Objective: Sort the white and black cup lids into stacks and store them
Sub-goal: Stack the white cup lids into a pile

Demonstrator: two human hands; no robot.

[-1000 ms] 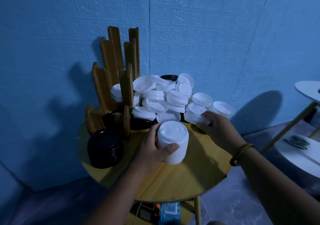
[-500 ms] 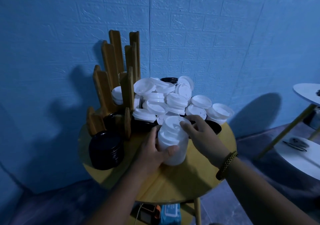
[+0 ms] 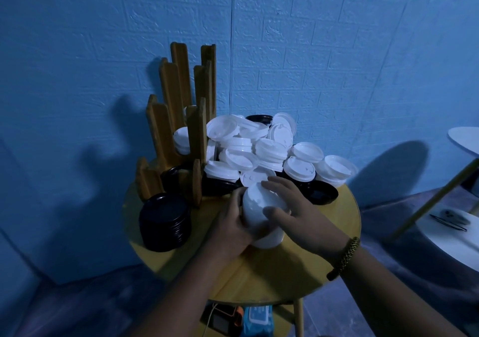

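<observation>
White lid stack [image 3: 260, 207] stands on the counter [image 3: 298, 272], front centre, between both hands. Left hand [image 3: 230, 222]: fingers wrapped round its side. Right hand [image 3: 293, 207]: fingers clasped over its top, thumb on the near face. Directly behind the fingers, loose white lids [image 3: 259, 152] heaped, with a loose black lid [image 3: 321, 194] just right of the fingers. Left of the fingers, black lid stack [image 3: 164, 222]; behind that, wooden rack [image 3: 178, 108]. Versus 0.5 s ago: right fingers only touched the top rim; now they cover it. Left grip unchanged.
</observation>
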